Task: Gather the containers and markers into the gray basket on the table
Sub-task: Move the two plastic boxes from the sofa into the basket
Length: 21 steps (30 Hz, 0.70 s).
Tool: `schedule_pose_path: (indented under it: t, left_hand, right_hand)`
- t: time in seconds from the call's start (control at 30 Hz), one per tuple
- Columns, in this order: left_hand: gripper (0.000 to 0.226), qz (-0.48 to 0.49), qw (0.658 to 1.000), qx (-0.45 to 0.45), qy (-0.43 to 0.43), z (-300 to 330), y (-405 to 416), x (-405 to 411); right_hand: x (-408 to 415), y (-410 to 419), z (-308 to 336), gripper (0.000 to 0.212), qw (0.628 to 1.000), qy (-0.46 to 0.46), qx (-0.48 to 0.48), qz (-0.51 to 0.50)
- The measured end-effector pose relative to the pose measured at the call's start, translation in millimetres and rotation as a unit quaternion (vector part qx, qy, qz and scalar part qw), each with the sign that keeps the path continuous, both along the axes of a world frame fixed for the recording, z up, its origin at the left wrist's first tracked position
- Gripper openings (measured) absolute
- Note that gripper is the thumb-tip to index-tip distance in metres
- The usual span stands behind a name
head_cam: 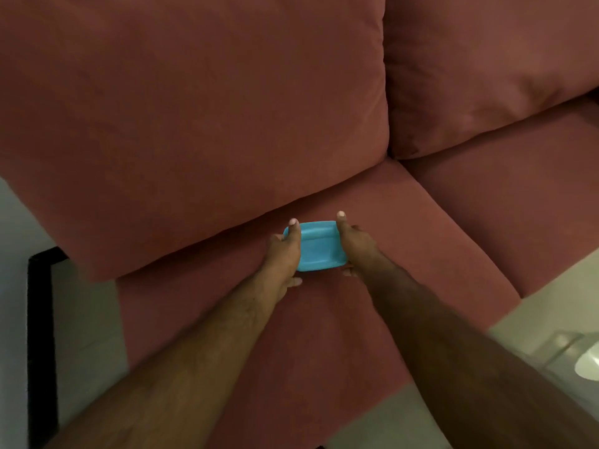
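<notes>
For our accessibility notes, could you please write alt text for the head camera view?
Two bare hands, left hand and right hand, grip a blue plastic container by its ends over a red sofa seat cushion. Red back cushions fill the upper frame.

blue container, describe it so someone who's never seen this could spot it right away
Find the reddish-pink sofa and the seat cushion just in front of its left back pillow. Over that seat, the left hand and right hand grip the blue container by its two ends. It is a small, rounded rectangular box, the only bright blue thing there.
</notes>
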<state>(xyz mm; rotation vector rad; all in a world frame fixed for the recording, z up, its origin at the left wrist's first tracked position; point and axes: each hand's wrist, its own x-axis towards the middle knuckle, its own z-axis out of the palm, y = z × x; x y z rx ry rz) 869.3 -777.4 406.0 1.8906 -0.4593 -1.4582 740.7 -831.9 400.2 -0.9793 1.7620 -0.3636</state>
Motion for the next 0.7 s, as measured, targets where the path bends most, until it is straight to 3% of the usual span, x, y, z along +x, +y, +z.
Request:
schedule_pose_path:
  t: [0.1,0.23,0.33,0.5,0.7]
  left_hand:
    - [0.065,0.043,0.998,-0.046,-0.015,11.6,5.4,1.6]
    - [0.056,0.086,0.982,-0.117,-0.125,24.1,26.4,3.4]
    - [0.043,0.105,0.970,-0.146,-0.162,36.2,44.9,0.1]
    - [0.037,0.112,0.962,-0.190,-0.159,65.4,79.4,-10.8]
    - [0.024,0.020,0.964,-0.241,-0.109,107.3,123.3,-38.0]
  right_hand:
    - [-1.1,8.2,10.5,0.088,0.995,-0.059,0.005,-0.080]
    - [-4.1,28.4,26.7,0.086,0.971,-0.154,0.004,-0.183]
    - [-7.2,49.7,41.0,0.091,0.959,-0.165,-0.024,-0.230]
    - [-17.0,93.6,67.5,0.035,0.947,-0.183,-0.055,-0.259]
    - [-42.2,153.4,109.3,0.042,0.924,-0.248,-0.092,-0.276]
